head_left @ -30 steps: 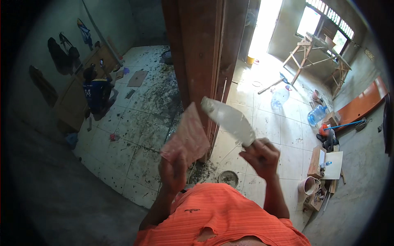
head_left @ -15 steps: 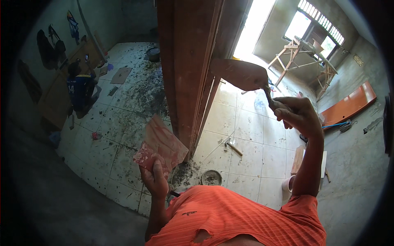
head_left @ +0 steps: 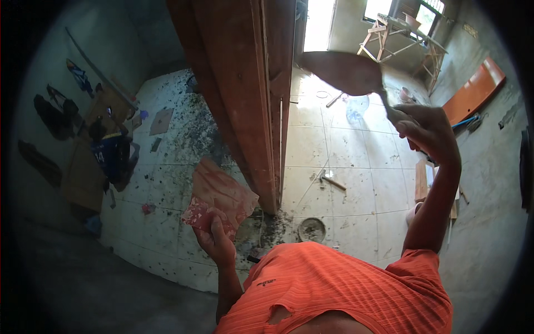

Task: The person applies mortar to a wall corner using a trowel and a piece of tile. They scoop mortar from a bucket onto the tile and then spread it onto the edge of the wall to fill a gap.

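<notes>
My right hand [head_left: 425, 131] is raised and closed round the handle of a trowel [head_left: 346, 73]. The trowel's broad flat blade points left, its tip close to the edge of the brown wooden door frame [head_left: 236, 83]; I cannot tell whether they touch. Lower down on the left, my left hand [head_left: 217, 234] grips a creased reddish sheet [head_left: 221, 192] by its lower end, thumb on top. Pale flecks mark the sheet near the thumb. Its material is unclear.
Across the tiled floor lie a hammer [head_left: 334, 181], a round shallow pan [head_left: 311, 229] and dark splatter. Another person [head_left: 114, 156] crouches at the left. A wooden trestle [head_left: 397, 36] stands at the far right, and an orange panel [head_left: 475, 92] leans on the right wall.
The view has shifted and tilted. My right hand and the trowel have moved up and right in the picture, the blade's tip drawing off the frame's face. My left hand keeps its hold.
</notes>
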The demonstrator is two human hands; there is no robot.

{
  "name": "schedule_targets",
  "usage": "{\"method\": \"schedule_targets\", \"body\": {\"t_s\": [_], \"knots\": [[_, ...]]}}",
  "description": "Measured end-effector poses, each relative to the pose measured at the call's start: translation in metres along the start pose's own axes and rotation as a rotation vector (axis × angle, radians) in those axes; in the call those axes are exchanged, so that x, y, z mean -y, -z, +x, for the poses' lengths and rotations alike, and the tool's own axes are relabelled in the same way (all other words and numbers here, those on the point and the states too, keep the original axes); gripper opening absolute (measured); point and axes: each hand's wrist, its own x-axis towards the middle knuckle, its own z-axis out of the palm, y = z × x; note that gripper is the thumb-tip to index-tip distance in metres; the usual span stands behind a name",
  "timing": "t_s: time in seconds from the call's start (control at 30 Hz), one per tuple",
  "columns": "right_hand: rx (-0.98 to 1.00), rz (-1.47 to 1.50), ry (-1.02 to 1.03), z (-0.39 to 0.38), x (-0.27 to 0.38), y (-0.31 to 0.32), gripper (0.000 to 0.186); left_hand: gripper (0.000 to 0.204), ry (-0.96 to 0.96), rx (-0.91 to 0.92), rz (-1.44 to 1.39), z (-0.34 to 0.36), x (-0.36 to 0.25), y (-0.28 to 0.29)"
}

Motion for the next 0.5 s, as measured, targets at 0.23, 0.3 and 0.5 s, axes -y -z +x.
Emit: {"method": "schedule_targets", "body": {"t_s": [0.23, 0.3, 0.5], "knots": [[-0.389, 0.897, 0.152, -0.016, -0.038, -0.208, 0.037, 0.032, -0.016, 0.151, 0.067, 0.041, -0.030, 0.025], [-0.446, 1.048, 0.140, -0.008, -0.039, -0.252, 0.036, 0.038, 0.014, 0.082, 0.053, 0.044, -0.034, 0.026], [-0.553, 0.596, 0.114, 0.002, -0.026, -0.261, 0.034, 0.031, -0.037, 0.205, 0.099, 0.044, -0.044, 0.052]]}}
